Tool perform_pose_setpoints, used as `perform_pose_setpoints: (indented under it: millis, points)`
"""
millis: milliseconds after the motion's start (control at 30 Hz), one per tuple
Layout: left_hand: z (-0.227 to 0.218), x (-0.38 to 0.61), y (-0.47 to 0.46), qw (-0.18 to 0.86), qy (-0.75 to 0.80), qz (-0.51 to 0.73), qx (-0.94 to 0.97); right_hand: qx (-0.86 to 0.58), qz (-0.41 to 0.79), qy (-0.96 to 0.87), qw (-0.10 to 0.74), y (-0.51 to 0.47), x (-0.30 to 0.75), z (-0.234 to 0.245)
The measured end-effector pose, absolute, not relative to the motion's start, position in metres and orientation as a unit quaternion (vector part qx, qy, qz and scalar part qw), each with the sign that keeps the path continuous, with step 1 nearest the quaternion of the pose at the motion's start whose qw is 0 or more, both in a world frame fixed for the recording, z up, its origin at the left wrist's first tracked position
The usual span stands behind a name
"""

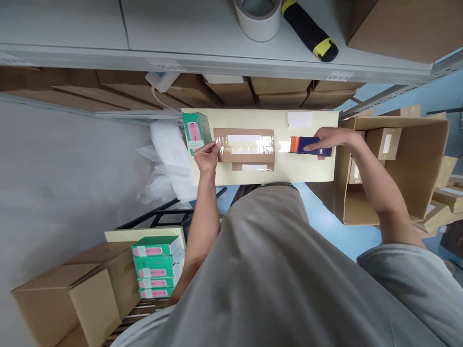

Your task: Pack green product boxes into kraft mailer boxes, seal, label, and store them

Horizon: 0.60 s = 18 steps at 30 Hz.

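A brown cardboard box with white labels lies on the pale yellow work board, and shiny clear tape runs along its top. My left hand is at the box's left end, fingers pinched on its edge. Right beside that hand stands a green box with a pink picture. My right hand grips a dark blue and orange tape dispenser to the right of the cardboard box. A bright, shiny strip shows between the dispenser and the box. A small brown flap with a white label shows at the box's near side.
Overhead, a grey shelf bears a tape roll and a black-yellow cutter. A large open carton holding smaller boxes stands at right. Green boxes are stacked lower left near another carton. White wrapping hangs left.
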<state>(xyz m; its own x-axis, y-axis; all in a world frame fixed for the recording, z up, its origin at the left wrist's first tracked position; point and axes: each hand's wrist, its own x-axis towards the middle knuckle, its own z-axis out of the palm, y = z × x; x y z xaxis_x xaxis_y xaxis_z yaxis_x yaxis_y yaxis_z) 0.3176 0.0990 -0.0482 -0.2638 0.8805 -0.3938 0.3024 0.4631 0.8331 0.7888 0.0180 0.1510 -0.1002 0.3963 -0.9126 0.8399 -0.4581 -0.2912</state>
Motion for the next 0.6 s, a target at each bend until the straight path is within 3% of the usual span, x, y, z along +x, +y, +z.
perform_pose_setpoints:
  millis: [600]
  points:
    - [-0.033,0.331,0.094,0.404,0.765,0.306,0.398,0.708,-0.418,0.535,0.192,0.009,0.687,0.081]
